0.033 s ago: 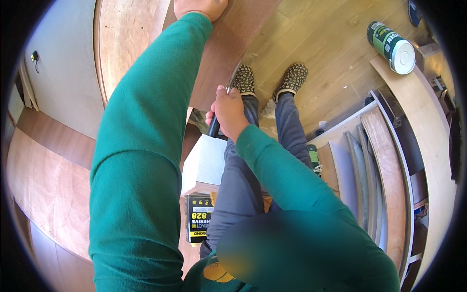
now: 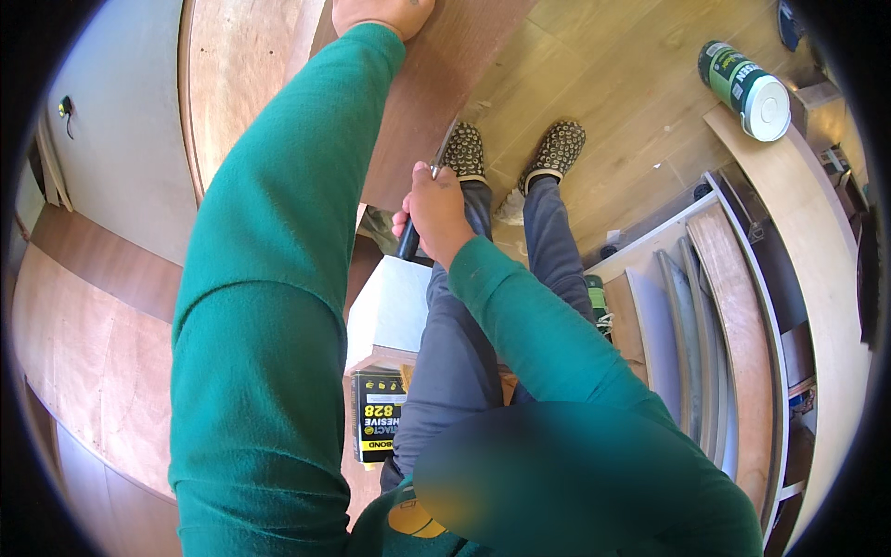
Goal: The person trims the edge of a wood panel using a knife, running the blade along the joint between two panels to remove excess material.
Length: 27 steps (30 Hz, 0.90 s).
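My right hand (image 2: 434, 206) is wrapped round the black handle of a file-like tool (image 2: 407, 243). Its long narrow metal part runs up from my fist along the edge of a brown wood panel (image 2: 418, 121). At the top of the view, my left hand (image 2: 382, 13) rests on the same panel, with its fingers cut off by the frame. Below the tool's handle, a white-faced block (image 2: 385, 311) stands beside my leg.
A black and yellow adhesive can (image 2: 379, 418) sits by my leg. On the right are a shelf unit holding curved strips (image 2: 733, 325) and a green cylindrical container (image 2: 742, 88) on a long board. Pale plywood (image 2: 237, 74) adjoins the brown panel. My patterned clogs (image 2: 555, 148) stand on the wood floor.
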Available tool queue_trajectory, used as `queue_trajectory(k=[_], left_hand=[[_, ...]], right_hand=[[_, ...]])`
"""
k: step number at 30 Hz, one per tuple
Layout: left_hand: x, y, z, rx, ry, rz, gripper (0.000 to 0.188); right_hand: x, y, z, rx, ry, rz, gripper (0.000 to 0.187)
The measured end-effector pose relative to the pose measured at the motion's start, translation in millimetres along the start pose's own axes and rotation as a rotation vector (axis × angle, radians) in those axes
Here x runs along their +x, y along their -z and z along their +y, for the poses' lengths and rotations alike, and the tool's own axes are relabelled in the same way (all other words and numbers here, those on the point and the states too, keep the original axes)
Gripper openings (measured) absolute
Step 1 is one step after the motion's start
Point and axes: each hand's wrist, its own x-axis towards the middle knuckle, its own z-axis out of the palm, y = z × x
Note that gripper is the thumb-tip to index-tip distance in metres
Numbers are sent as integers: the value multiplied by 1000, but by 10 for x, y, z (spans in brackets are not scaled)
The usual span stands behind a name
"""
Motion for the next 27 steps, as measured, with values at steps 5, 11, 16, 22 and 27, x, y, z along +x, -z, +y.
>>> queue_trajectory(k=[5, 11, 16, 22, 27], left_hand=[[-23, -11, -52, -34, 8, -1, 67], [-53, 110, -63, -10, 45, -11, 67], [8, 71, -14, -17, 26, -12, 67], [-13, -9, -46, -45, 10, -2, 67], [19, 34, -19, -26, 10, -16, 67]], right_hand=[[-318, 264, -130, -52, -15, -153, 23], [15, 261, 68, -116, -19, -212, 21], [105, 134, -9, -35, -75, -76, 20], [-390, 169, -110, 36, -32, -129, 22], [163, 32, -84, 12, -42, -5, 22]])
